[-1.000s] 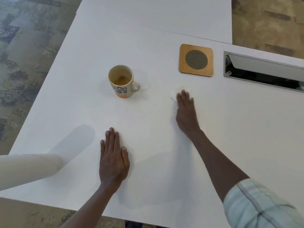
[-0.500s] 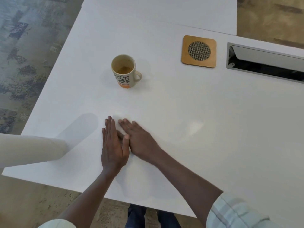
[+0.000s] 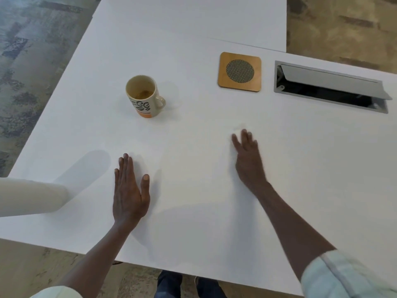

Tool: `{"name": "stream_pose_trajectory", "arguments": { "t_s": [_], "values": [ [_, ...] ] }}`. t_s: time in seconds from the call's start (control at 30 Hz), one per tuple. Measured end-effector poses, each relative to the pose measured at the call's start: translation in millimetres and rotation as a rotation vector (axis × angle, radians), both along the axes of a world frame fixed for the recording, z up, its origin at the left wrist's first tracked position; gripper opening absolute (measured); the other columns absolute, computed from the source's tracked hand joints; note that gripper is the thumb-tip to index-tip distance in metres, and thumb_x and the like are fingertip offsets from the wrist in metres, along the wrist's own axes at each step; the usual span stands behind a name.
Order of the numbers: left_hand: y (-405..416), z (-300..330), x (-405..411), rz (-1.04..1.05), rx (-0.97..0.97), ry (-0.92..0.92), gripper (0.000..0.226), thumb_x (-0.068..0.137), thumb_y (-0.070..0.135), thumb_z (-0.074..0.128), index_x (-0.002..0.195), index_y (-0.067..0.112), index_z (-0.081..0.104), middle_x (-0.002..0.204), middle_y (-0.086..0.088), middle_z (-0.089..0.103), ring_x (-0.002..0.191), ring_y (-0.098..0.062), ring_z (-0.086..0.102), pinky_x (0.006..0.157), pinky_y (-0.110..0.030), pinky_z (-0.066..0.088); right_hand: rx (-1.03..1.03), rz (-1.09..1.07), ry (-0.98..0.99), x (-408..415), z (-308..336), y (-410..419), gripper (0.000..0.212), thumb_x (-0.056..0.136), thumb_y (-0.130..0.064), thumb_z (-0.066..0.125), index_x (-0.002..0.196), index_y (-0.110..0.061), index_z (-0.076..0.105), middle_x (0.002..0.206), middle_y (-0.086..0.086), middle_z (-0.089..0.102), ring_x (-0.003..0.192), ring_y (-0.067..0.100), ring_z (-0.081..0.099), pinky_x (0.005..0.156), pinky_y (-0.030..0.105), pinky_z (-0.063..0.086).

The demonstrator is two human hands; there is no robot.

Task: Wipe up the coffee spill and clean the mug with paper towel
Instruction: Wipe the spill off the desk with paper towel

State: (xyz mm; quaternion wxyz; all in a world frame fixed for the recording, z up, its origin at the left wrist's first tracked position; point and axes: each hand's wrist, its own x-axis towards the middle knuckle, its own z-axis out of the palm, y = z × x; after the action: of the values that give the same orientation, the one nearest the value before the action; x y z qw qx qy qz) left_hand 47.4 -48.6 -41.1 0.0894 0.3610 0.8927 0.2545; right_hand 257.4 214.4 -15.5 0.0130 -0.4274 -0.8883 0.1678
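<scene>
2 hands are on the white table (image 3: 193, 50) from where I watch. The left hand (image 3: 130, 190) lies flat, palm down, fingers together and straight, thumb a little out, holding nothing. The right hand (image 3: 247, 155) is blurred; its fingers are spread and pressed down on a small white paper towel (image 3: 237, 130), of which I see only a pale crumpled edge past the fingertips.

The mug (image 3: 144, 95) stands upright on the table, well apart from both hands, beyond the left hand and to the left of the wooden coaster (image 3: 239, 72). Its long axis is vertical, mouth up, and the handle points right, toward the coaster. A shallow pool of brown coffee sits at the bottom and the inner wall looks stained.

I judge the mug stiff, ceramic, moderately heavy and breakable if knocked over, with a glazed wall that may be slippery where wet. I would take it by the handle or around the body with the left hand, keeping it level so the remainder does not slop out. The towel is light, soft and limp; it tears when soaked, so flat finger pressure suits it. I cannot make out any spill on the white surface.
</scene>
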Motion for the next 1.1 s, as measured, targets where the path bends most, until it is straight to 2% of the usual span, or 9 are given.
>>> {"name": "stream_pose_trajectory", "arguments": {
  "t_s": [0.1,0.13,0.23,0.3,0.33,0.43,0.53,0.8,1.1],
  "values": [
    [0.1,1.5,0.8,0.001,0.007,-0.003,0.073,0.103,0.045,0.025,0.159,-0.002,0.018,0.17,-0.01,0.017,0.159,-0.018,0.007,0.129,-0.039,0.007,-0.075,0.253,-0.002,-55.1,-7.2,-39.4,0.07,0.087,0.008,0.033,0.153,-0.012,0.019,0.161,0.022,0.002,0.151,0.036,0.001,0.12,0.036,-0.01],
    [0.0,1.9,1.4,-0.001,0.005,-0.002,0.073,0.103,0.044,0.025,0.159,-0.002,0.018,0.17,-0.011,0.017,0.159,-0.018,0.007,0.129,-0.04,0.008,-0.088,0.366,0.021,-62.7,-9.1,-64.4,0.07,0.087,0.007,0.031,0.153,-0.012,0.02,0.161,0.022,0.004,0.151,0.036,0.002,0.12,0.037,-0.01],
    [0.0,2.8,1.2,-0.003,0.001,0.0,0.072,0.103,0.044,0.024,0.159,-0.001,0.018,0.17,-0.011,0.018,0.159,-0.018,0.008,0.129,-0.041,0.009,-0.083,0.544,0.112,-39.7,-7.8,-120.2,0.071,0.081,0.002,0.023,0.149,-0.012,0.036,0.159,0.018,0.023,0.148,0.033,0.019,0.121,0.045,0.01],
    [0.9,3.3,1.0,-0.002,-0.002,-0.003,0.072,0.103,0.043,0.025,0.159,-0.001,0.019,0.17,-0.01,0.018,0.159,-0.018,0.008,0.129,-0.04,0.009,-0.042,0.514,0.126,-7.0,-2.9,-109.2,0.071,0.076,0.001,0.028,0.144,-0.011,0.046,0.154,0.019,0.034,0.143,0.034,0.033,0.118,0.047,0.024],
    [0.7,3.3,1.3,-0.002,-0.005,-0.003,0.071,0.103,0.043,0.025,0.159,-0.001,0.02,0.169,-0.01,0.019,0.159,-0.018,0.009,0.129,-0.04,0.009,-0.005,0.432,0.122,5.7,-1.4,-91.7,0.07,0.076,0.001,0.031,0.143,-0.01,0.046,0.152,0.02,0.035,0.141,0.037,0.036,0.118,0.046,0.024],
    [0.5,3.0,0.5,-0.005,-0.017,0.005,0.071,0.104,0.044,0.024,0.159,0.0,0.02,0.169,-0.008,0.019,0.159,-0.016,0.008,0.129,-0.035,0.007,-0.028,0.168,0.023,14.2,5.2,-23.1,0.071,0.082,0.01,0.037,0.15,-0.01,0.029,0.159,0.022,0.015,0.148,0.038,0.015,0.122,0.039,0.002],
    [0.0,1.9,0.4,-0.013,-0.025,0.006,0.07,0.104,0.045,0.024,0.159,0.001,0.019,0.169,-0.007,0.019,0.159,-0.014,0.008,0.129,-0.032,0.006,-0.006,0.083,0.048,-23.9,6.8,23.0,0.073,0.086,0.015,0.035,0.153,-0.011,0.024,0.162,0.018,0.008,0.151,0.033,0.004,0.122,0.041,0.003],
    [0.7,4.4,0.2,-0.02,-0.023,-0.003,0.069,0.104,0.043,0.027,0.159,0.0,0.023,0.168,-0.009,0.023,0.158,-0.018,0.014,0.129,-0.032,0.007,-0.003,0.198,0.129,-127.5,-9.6,28.5,0.071,0.088,0.01,0.036,0.154,-0.013,0.023,0.163,0.018,0.007,0.152,0.031,0.003,0.123,0.04,0.003],
    [0.5,5.8,0.1,-0.031,0.006,-0.012,0.071,0.105,0.047,0.022,0.159,0.002,0.021,0.169,-0.008,0.021,0.159,-0.015,0.01,0.129,-0.032,0.008,-0.056,0.377,0.152,-165.8,-12.5,-38.9,0.068,0.088,0.005,0.041,0.153,-0.01,0.026,0.163,0.017,0.011,0.152,0.031,0.005,0.124,0.041,0.004]
  ]
}}
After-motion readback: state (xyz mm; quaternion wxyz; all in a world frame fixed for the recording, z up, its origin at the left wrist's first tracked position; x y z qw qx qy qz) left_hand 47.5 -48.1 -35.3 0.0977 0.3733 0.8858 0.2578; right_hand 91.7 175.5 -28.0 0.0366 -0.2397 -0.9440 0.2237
